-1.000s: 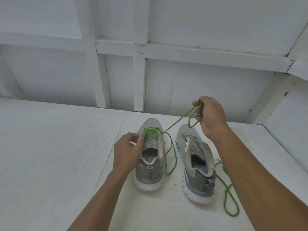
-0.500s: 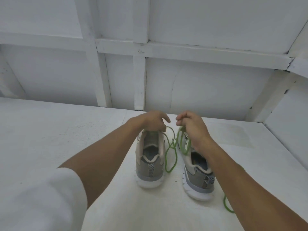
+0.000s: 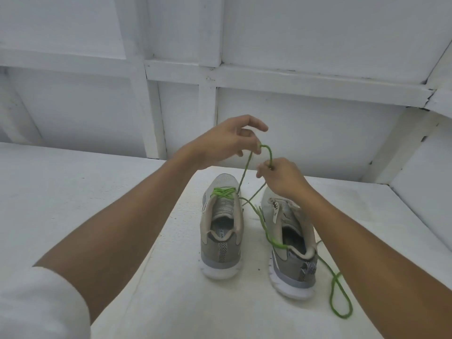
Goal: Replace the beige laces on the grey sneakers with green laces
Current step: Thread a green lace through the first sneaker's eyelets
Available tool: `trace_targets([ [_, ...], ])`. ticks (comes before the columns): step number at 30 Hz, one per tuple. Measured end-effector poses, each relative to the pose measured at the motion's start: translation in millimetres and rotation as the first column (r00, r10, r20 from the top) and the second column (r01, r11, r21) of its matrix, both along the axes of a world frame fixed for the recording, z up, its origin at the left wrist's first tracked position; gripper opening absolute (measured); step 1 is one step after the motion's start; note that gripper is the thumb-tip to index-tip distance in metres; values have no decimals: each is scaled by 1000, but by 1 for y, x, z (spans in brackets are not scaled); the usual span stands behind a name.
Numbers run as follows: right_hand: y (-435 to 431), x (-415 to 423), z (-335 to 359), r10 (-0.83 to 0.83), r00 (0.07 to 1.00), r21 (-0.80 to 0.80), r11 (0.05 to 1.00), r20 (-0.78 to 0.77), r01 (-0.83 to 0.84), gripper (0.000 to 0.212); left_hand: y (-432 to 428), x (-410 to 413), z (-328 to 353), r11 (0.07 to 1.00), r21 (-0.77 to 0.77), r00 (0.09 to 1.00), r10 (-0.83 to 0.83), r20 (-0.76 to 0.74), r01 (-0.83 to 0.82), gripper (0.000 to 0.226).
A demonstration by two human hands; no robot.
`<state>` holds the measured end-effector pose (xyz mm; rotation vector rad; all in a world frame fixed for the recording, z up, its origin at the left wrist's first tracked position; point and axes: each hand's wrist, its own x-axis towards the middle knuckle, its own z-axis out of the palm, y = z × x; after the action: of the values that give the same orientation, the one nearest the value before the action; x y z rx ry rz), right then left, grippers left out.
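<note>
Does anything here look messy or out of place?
Slightly. The green lace from the left grey sneaker trails across the right grey sneaker, which has no lacing. A loose green loop lies on the white surface beside it.

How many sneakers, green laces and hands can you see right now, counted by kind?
Grey sneakers: 2, left sneaker and right sneaker
Green laces: 2, threaded lace and loose lace
Hands: 2, left hand and right hand
Total: 6

Right sneaker (image 3: 291, 243) partly behind the right forearm, insole print in left sneaker (image 3: 221, 226) unreadable, both arms cut off below.
</note>
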<state>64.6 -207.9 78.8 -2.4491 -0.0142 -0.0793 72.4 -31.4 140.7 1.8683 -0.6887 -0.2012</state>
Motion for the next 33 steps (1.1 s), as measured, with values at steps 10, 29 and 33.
trace_targets([
  [10, -46, 38, 34, -99, 980, 778, 597, -172, 197, 8, 18, -57, -47, 997, 43, 995, -67, -72, 70, 20],
  [29, 41, -8, 5, 188, 980, 176, 964, 66, -197, 9, 33, -58, -141, 687, 151, 692, 721, -22, -711, 28],
  [33, 61, -11, -21, 267, 963, 52, 962, 20, -268, 18, 30, -58, -143, 693, 118, 694, 719, -46, -711, 25],
])
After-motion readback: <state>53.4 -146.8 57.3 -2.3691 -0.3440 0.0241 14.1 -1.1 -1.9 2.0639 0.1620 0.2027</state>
